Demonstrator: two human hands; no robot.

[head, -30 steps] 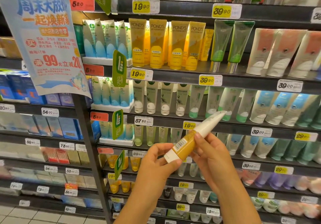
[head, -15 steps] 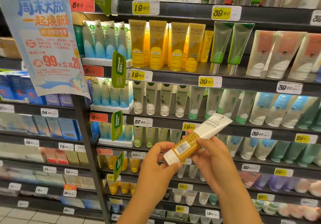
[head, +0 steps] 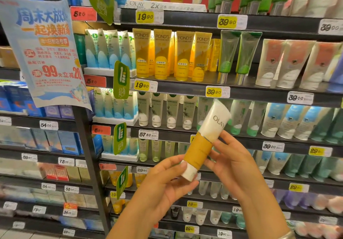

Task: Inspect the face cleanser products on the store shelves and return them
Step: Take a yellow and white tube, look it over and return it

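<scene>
Both hands hold one cleanser tube (head: 205, 140) in front of the shelves (head: 204, 88): left hand (head: 167, 185) pinches the white cap end, right hand (head: 233, 162) grips the middle. Long axis tilted; crimped end points up-right, cap down-left. Open air surrounds it.

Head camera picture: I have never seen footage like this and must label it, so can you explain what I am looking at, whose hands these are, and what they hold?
There is no machine here. One camera worn on a person's head looks forward and down, so the two bare hands are the wearer's own. The left hand grips the capped lower end of a white and mustard Olay tube, and the right hand steadies its middle with curled fingers. The tube is tilted, logo toward the camera. Behind it stand store shelves with rows of cleanser tubes, among them yellow Pond's tubes, and price tags. A blue promotional poster hangs at the left.
</scene>
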